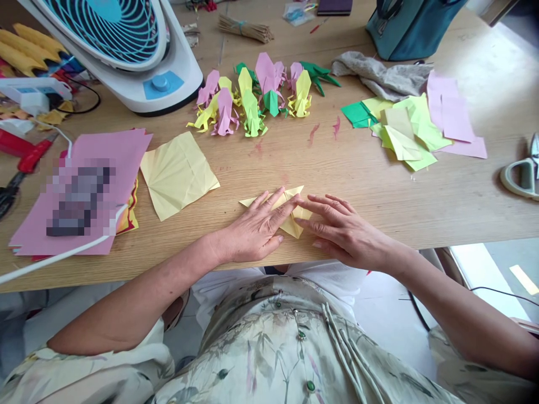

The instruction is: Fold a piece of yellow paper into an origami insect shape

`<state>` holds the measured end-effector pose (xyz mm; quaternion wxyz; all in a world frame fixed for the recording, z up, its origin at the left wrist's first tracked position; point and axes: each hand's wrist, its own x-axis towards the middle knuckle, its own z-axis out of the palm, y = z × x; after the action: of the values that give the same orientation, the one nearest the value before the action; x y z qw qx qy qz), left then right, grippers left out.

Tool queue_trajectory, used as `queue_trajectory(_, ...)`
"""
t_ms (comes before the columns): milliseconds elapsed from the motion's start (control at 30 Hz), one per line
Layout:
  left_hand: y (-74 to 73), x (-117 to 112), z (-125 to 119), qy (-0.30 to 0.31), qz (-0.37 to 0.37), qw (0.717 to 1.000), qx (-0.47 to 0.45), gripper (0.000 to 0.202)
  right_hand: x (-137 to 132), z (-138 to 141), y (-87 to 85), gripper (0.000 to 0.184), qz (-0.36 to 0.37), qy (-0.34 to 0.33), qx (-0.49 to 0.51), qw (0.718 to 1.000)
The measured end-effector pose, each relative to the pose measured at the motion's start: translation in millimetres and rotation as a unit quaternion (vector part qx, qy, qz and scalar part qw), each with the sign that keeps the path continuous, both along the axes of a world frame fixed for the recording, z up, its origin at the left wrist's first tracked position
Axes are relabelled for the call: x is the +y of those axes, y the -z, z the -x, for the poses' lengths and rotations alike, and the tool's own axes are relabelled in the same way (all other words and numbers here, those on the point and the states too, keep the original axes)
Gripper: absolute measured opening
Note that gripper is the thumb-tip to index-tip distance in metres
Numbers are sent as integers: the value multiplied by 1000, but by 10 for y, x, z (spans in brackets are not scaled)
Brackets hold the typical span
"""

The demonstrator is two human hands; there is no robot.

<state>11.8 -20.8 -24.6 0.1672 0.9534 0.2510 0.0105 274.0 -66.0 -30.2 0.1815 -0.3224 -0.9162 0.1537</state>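
Under both hands, near the table's front edge, lies a pale yellow folded paper (295,225) with pointed corners sticking out. My left hand (259,227) rests flat on its left side, fingers stretched out and covering much of it. From the right, my right hand (343,230) touches the paper with its fingertips, the fingers extended and slightly apart. The tips of the two hands meet over the paper's middle. A creased yellow sheet (179,175) lies to the left of my left hand. Beyond the hands stands a group of folded paper figures (250,104) in pink, yellow and green.
A fan (168,73) stands at the back left. Pink sheets (126,151) with a blurred object on top lie at the left. Loose coloured papers (421,129), a grey cloth (379,73) and a teal bag (408,28) are at the right back; scissors (522,174) lie far right.
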Motion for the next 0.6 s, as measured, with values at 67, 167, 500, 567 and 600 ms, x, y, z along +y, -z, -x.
queue_trajectory(67,20,4,7,5,-10,1000,-3,88,-3,11,17,43,-20,11,-26,999)
queue_trajectory(167,18,7,-2,15,-17,1000,9,86,-62,5,-1,39,-32,-1,-46,998)
queue_trajectory(500,-14,10,-3,25,-26,999,21,66,-165,-86,28,43,-27,143,29,989)
queue_trajectory(567,-1,11,0,25,-32,999,25,67,-129,-8,52,43,-37,176,15,984)
queue_trajectory(600,9,12,1,25,-34,999,27,67,-109,48,53,42,-40,185,3,982)
